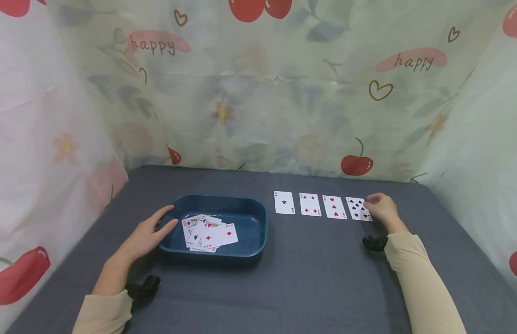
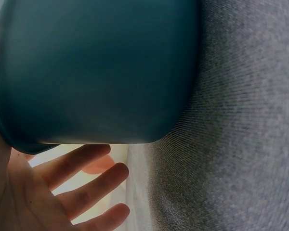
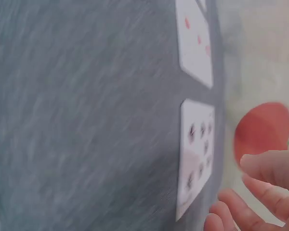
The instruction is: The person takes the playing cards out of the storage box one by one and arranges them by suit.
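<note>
My left hand (image 1: 146, 232) is at the left end of a dark blue rectangular tray (image 1: 225, 254), its thumb over the rim. In the left wrist view several spread fingers (image 2: 94, 192) extend outside the tray wall (image 2: 96, 72). Inside the tray lies a loose pile of playing cards, the two of diamonds (image 1: 220, 235) on top. My right hand (image 1: 381, 208) hovers by the right edge of a spade card (image 1: 358, 211) that lies face up. In the right wrist view the loosely bent fingers (image 3: 269, 166) are apart from that card and hold nothing.
Left of the spade card, in a row, lie a heart card (image 1: 335, 207), a diamond card (image 1: 310, 204) and the ace of clubs (image 1: 284, 202). All rest on a dark grey cloth (image 1: 283, 287). A printed curtain (image 1: 275, 116) stands behind and at both sides.
</note>
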`<state>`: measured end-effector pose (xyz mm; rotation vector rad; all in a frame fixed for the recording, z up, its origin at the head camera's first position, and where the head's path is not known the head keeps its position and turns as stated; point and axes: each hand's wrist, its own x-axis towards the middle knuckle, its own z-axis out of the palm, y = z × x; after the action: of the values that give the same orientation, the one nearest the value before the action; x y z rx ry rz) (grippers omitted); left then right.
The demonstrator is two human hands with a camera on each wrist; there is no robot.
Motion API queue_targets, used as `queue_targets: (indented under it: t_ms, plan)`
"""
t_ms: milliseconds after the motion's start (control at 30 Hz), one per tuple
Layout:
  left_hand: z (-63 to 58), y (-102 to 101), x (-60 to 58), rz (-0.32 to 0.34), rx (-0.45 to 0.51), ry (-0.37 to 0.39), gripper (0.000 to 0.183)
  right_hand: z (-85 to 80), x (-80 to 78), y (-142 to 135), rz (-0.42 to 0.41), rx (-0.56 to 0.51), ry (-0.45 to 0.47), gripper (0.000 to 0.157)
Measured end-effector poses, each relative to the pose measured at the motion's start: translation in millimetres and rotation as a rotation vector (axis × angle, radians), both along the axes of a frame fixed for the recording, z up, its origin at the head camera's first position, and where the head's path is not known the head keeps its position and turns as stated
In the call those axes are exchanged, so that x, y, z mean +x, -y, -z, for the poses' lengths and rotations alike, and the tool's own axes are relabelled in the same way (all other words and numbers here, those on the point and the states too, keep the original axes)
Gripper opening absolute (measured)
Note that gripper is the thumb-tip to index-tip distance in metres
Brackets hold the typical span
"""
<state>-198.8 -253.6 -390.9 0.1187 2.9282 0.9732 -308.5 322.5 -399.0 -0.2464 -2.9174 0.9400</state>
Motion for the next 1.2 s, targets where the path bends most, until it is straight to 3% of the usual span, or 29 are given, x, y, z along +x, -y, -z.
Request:
queue_targets:
  t_ms: [200,500,767,967,1200]
  plan:
    - [-0.3,0.5,0.3,-0.001,-0.003,0.003,0.066,-16.4,0.7,30.7,-0.117,-0.067,0.021,0.041]
    - [0.1,0.8,0.2,0.003,0.001,0.001,0.065,-44.3,-1.4,109.9,-0.454,-0.167,-0.045,0.037]
    - [1.3,1.5,-0.9,0.004,-0.005,-0.004,0.065,-68.6,1.3,188.7,-0.702,-0.255,-0.015,0.034]
    - [0.5,1.2,-1.0,0.000,-0.005,-0.004,0.065,-75.0,5.0,238.9,-0.832,-0.256,0.023,0.030]
    - [0.3,1.2,-1.6,0.000,-0.007,0.004,0.066,-71.3,6.9,283.1,-0.957,-0.241,0.081,0.033]
